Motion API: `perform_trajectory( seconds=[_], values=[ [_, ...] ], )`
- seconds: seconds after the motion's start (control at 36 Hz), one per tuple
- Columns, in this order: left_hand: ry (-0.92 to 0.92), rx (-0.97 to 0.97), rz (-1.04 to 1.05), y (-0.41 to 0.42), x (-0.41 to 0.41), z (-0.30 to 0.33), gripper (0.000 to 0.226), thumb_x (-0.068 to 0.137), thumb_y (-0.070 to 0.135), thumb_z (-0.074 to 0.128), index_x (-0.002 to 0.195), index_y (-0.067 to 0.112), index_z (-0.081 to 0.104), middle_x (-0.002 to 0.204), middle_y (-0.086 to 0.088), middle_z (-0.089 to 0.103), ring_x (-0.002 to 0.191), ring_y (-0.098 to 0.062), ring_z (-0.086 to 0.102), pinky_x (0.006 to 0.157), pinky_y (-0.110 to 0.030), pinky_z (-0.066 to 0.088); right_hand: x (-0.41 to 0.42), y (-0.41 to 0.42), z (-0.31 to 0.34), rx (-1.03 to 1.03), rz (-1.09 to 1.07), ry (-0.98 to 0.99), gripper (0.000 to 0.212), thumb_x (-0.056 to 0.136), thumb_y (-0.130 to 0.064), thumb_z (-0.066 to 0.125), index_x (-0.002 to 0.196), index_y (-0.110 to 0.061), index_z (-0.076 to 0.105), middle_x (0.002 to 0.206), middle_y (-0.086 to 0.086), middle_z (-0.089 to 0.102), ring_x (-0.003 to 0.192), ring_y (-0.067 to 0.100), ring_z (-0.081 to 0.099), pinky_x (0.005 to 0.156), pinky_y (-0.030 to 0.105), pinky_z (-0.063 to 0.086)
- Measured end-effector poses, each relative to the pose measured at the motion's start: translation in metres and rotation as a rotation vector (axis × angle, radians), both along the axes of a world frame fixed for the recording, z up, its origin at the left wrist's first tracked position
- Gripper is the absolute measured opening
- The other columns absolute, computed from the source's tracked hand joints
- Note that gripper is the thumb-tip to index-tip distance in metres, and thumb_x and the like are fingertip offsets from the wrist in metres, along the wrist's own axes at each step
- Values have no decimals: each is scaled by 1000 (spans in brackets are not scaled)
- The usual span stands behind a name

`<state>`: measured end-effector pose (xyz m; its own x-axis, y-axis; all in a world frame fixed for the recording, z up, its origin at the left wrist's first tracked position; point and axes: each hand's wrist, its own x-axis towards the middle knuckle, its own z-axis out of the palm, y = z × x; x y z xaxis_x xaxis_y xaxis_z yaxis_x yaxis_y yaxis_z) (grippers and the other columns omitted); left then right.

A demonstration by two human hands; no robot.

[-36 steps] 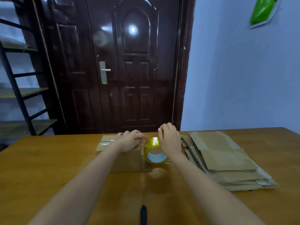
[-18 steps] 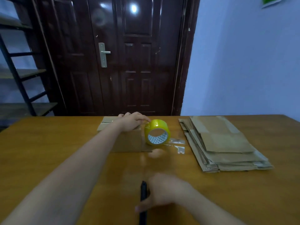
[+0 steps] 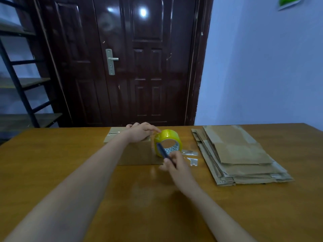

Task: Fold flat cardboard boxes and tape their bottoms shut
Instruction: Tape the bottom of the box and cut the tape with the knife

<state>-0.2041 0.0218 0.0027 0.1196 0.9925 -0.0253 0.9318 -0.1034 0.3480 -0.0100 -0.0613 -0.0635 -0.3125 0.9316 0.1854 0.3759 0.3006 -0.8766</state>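
A folded brown cardboard box (image 3: pixel 134 152) stands on the wooden table (image 3: pixel 52 172), flaps up, with clear tape on its top left. My left hand (image 3: pixel 141 131) presses flat on the box top, its fingertips touching a yellow tape roll (image 3: pixel 170 135) that stands on edge at the box's right end. My right hand (image 3: pixel 174 163) is in front of the roll, shut on a dark knife or pen (image 3: pixel 162 151) whose tip points up at the roll. A stack of flat cardboard boxes (image 3: pixel 239 152) lies to the right.
Two scraps of clear tape (image 3: pixel 191 157) lie on the table between the roll and the stack. Behind the table are a dark wooden door (image 3: pixel 139 58), a black metal shelf (image 3: pixel 19 81) at the left and a blue wall (image 3: pixel 262 67) at the right.
My right hand let go of the tape roll, dropped to the near table edge, picked up the dark tool and brought it up to the roll. My left hand stayed on the box.
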Motion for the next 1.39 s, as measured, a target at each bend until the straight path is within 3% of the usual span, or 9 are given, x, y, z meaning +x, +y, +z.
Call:
perform_trajectory(
  seconds=[0.06,0.19,0.39,0.56,0.67,0.78,0.89,1.08,1.39],
  values=[
    [-4,-5,0,0,1,0,33,102,39,28,108,62,51,141,17,39,131,-22,29,107,-45,10,2,3,3,39,-49,88,14,101,-25,40,113,-26,47,95,-2,61,84,6,60,66,11,44],
    [-13,-37,18,0,3,3,40,102,33,23,113,57,53,143,12,38,131,-23,29,107,-44,11,5,11,16,-74,-44,186,26,102,-13,33,125,-22,42,71,-7,47,49,-2,51,46,12,36],
    [-87,-59,32,1,4,5,46,95,23,28,90,64,50,140,12,40,128,-18,30,107,-41,10,-1,18,17,57,-136,-2,15,97,-15,49,109,-25,44,101,-11,46,90,4,48,75,15,38],
    [-74,-59,31,5,2,3,45,93,24,31,106,60,55,141,13,40,129,-19,30,108,-43,11,-3,21,24,82,-232,-71,9,99,-22,47,103,-17,54,81,-5,53,71,5,49,54,15,33],
    [-55,-59,23,3,3,5,45,96,22,26,107,59,50,142,9,38,130,-21,30,108,-44,10,-2,18,29,-3,-141,-61,17,98,-31,47,108,-18,43,86,-9,51,72,4,52,60,17,42],
    [-43,-61,9,2,3,5,47,98,24,22,111,59,50,143,8,37,132,-22,30,110,-46,9,0,16,28,17,-107,-70,11,100,-25,43,107,-19,38,88,-2,52,72,8,53,62,24,46],
    [-20,-50,4,3,3,4,48,97,24,23,115,59,51,143,8,38,130,-22,31,107,-46,12,1,17,25,98,-130,-169,11,101,-26,39,101,-18,46,79,-3,54,62,5,51,53,20,40],
    [-29,-60,1,1,2,5,48,96,23,26,112,61,50,141,10,38,128,-21,31,105,-43,13,-4,25,30,215,-281,-413,21,97,-42,44,95,-22,48,80,-2,60,66,11,54,48,20,34],
    [-23,-45,25,2,3,4,49,98,27,20,115,63,48,142,9,38,129,-22,32,108,-46,13,-22,43,52,306,-301,-563,24,98,-41,43,100,-20,53,84,-2,62,79,18,61,66,34,54]
  ],
)
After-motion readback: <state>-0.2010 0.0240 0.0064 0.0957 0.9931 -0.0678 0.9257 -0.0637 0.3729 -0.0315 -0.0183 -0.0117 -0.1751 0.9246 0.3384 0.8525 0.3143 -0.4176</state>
